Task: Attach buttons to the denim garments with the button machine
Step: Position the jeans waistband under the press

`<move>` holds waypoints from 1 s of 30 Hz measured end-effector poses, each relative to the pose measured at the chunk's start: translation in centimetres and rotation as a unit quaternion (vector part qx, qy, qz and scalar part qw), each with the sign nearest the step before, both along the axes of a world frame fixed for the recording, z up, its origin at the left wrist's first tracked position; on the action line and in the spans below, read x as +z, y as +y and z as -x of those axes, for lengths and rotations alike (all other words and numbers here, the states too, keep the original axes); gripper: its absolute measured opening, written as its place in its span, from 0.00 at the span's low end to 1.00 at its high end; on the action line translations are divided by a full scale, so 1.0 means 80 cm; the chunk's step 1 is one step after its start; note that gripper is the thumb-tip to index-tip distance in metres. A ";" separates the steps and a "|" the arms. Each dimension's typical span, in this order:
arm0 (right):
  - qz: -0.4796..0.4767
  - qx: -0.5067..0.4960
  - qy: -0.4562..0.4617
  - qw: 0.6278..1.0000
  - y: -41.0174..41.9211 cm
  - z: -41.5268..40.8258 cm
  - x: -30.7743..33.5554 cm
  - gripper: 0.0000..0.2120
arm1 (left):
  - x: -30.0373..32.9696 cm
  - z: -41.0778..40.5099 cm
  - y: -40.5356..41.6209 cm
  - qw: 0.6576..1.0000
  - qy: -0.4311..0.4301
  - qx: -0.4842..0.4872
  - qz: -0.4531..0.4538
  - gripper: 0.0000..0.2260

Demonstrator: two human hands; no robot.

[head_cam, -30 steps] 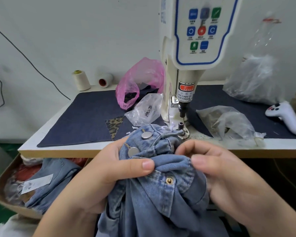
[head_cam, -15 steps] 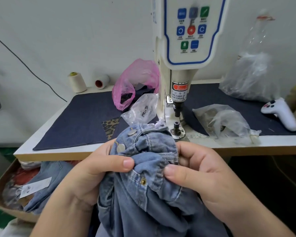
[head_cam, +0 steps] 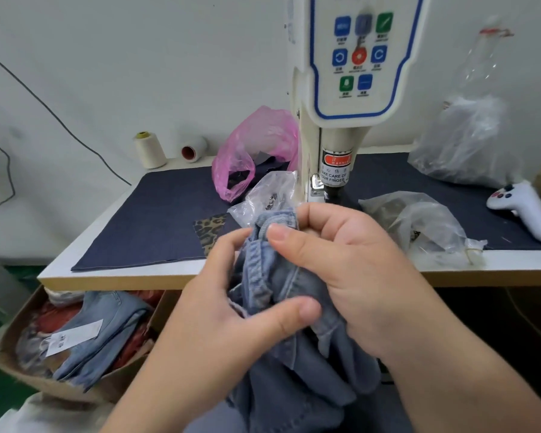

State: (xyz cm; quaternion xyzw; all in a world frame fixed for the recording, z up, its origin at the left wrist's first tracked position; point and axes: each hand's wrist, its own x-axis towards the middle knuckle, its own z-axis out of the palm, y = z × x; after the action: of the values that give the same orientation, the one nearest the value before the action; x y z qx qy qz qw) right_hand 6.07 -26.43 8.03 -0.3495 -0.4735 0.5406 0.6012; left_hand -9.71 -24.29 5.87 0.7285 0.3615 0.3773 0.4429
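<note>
Lifted higher since a moment ago, now hiding the metal buttons seen earlier: bunched light-blue denim garment (head_cam: 281,285), held in front of the table (head_cam: 113,276) edge, below the white button machine (head_cam: 341,89). Gripped between both hands: left hand (head_cam: 231,317) curled round its lower left folds, thumb pressed across; right hand (head_cam: 334,260) curled over the top, thumb pinching the cloth.

Both hands curled, thumbs pinching inward — left hand (head_cam: 231,307) below right hand (head_cam: 341,260).
</note>
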 end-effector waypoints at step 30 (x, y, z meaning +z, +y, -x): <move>-0.200 -0.287 -0.154 0.924 0.015 -0.048 0.016 0.09 | -0.006 0.034 0.064 0.941 -0.256 -0.028 0.219 0.17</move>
State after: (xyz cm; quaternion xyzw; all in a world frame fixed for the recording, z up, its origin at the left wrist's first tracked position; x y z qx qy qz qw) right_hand 9.90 -25.19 9.34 -0.4218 -0.5384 0.1785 0.7073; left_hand -12.43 -19.19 5.36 0.5019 0.2888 0.4499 0.6799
